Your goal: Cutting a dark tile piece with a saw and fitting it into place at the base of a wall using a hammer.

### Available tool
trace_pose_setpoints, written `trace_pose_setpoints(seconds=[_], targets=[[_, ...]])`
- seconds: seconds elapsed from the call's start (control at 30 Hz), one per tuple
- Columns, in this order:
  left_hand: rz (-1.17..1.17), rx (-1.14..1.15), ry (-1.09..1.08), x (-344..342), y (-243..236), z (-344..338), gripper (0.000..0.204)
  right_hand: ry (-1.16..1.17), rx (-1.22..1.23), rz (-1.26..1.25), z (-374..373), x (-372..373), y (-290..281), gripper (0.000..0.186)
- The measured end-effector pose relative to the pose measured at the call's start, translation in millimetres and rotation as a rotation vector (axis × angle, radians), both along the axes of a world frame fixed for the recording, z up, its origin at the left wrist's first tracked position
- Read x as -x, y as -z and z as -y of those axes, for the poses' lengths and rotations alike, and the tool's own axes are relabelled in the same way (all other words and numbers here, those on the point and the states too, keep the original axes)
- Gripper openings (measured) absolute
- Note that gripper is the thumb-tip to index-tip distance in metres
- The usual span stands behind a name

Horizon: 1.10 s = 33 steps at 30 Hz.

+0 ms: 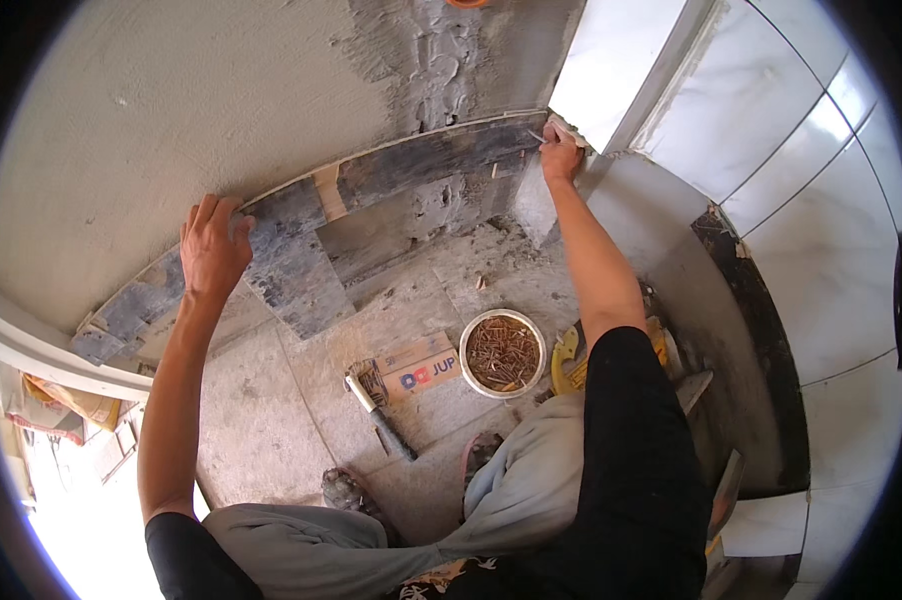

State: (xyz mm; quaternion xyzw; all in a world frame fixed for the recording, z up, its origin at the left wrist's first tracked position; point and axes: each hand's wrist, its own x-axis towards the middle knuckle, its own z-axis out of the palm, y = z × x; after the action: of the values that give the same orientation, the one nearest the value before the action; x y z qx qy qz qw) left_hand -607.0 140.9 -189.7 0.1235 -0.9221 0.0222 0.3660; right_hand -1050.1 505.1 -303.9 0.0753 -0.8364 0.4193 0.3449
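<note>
A long board strip (431,155), stained dark grey with bare patches, runs along the foot of the rough plastered wall. My left hand (214,248) rests at its top edge on the left, fingers spread and bent against the edge and wall. Far off at the strip's right end, beside the white door-like panel, my right hand (562,158) is closed in a pinch. A thin pale piece pokes out left of its fingertips, too small to name. Below the strip, a dark board piece (296,275) leans down toward the floor.
On the tiled floor stand a round bowl (544,350) full of rusty nails, a printed cardboard piece (426,372) and a hammer (381,418) with a dark handle. A yellow tool (565,362) lies right of the bowl. White marbled tiles (761,110) cover the right wall.
</note>
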Motion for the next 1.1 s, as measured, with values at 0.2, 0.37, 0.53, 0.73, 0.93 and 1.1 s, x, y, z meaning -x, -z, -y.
trace_pose_setpoints(seconds=[0.2,0.37,0.53,0.73,0.93,1.1], targets=[[-0.033,-0.037,0.016,4.8,-1.8,-7.4,0.024,0.061,-0.004,-0.013,-5.9,-6.0,-2.2,0.022],[-0.047,-0.012,0.013,3.0,3.0,0.8,0.024,0.013,-0.026,0.017,2.0,-21.2,-7.8,0.021],[-0.08,-0.043,0.012,17.1,4.6,-13.4,0.025,-0.109,0.08,-0.124,-35.9,-6.7,3.6,0.025],[-0.033,0.076,-0.048,0.2,8.0,-9.0,0.027,-0.362,0.361,0.455,3.4,-26.5,6.3,0.045],[0.256,-0.193,-0.093,-22.0,-21.0,-38.4,0.031,-0.512,0.462,0.493,-7.8,-5.8,21.3,0.053],[0.142,-0.064,-0.023,-23.6,-2.5,-24.0,0.029,-0.497,0.434,0.496,-9.1,4.1,24.0,0.048]])
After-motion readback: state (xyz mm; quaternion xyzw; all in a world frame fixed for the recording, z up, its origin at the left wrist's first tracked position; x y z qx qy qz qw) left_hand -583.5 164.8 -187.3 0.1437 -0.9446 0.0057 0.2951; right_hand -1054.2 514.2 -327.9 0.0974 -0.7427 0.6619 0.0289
